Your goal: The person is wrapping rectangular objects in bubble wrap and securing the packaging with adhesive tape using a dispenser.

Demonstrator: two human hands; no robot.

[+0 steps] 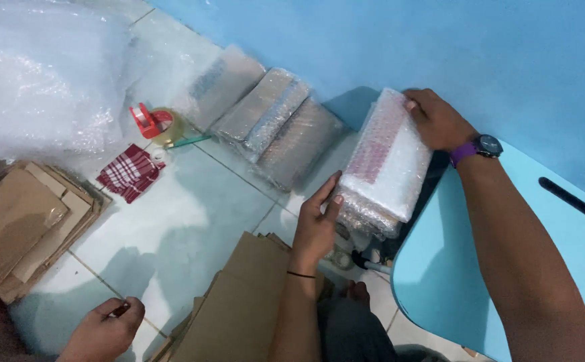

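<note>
Across the far left corner of the tiled floor (172, 234) spreads a big heap of clear bubble wrap (37, 74), the largest thing in view. Beside the blue wall (373, 40), a pale blue table (440, 268) with a rounded edge fills the near right. On the floor's left edge lies a stack of flattened brown cardboard (24, 221); a second cardboard stack (239, 308) sits at the near edge by the person's knees. Neither stack holds anything inside, as the pieces lie flat.

Along the foot of the wall, a row of three bubble-wrapped parcels (272, 121) lies side by side, touching; what is in them is too blurred by the wrap to tell. Just right of that row is the bubble-wrapped bundle (386, 161), tilted at the table's far edge, showing white and pinkish flat contents through the wrap. The right hand (437, 121) presses on its upper end, fingers curled over the top edge. The left hand (316, 218) lies against its lower left side, fingers straight and together, thumb touching the wrap.

A red-and-white checked cloth (130, 172) lies near the bubble wrap heap, with a red tape dispenser (155, 124) just beyond it. Another person's hand (104, 328), closed around a small dark object, rests at the near left edge.
</note>
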